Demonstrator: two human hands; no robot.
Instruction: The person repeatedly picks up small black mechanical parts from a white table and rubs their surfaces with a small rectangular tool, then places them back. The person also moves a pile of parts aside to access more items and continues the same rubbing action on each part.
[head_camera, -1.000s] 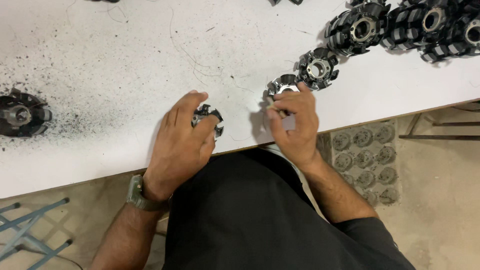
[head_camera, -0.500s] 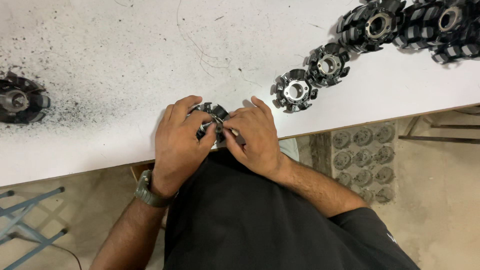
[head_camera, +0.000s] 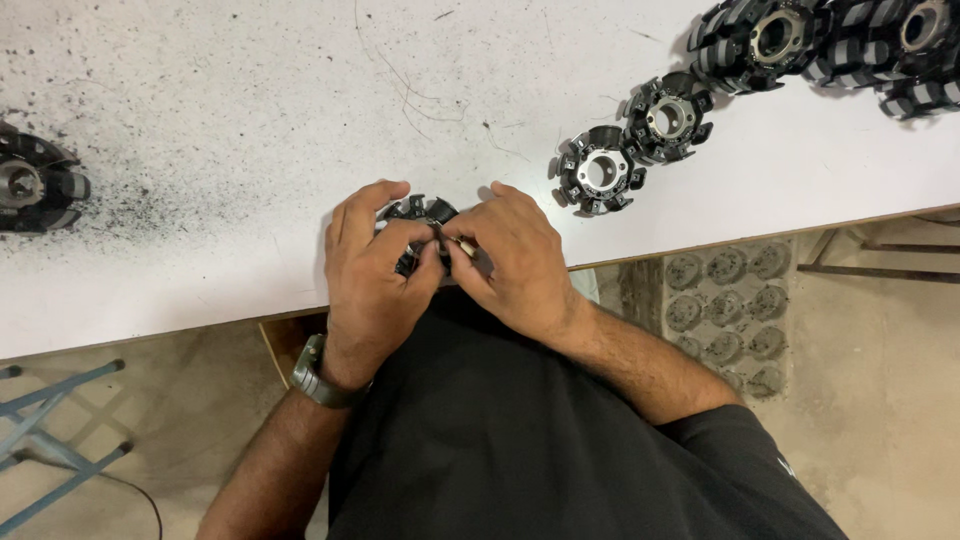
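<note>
Where our hands meet at the near counter edge, the left hand cups the black toothed ring; the right hand pinches a small piece against its right side.

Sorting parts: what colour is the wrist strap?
Dark grey-green wrist strap on the left hand; head view.

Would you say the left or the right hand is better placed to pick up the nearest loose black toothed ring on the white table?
Probably the right hand: the ring lies on its side, while the left hand cups the part being worked on.
</note>
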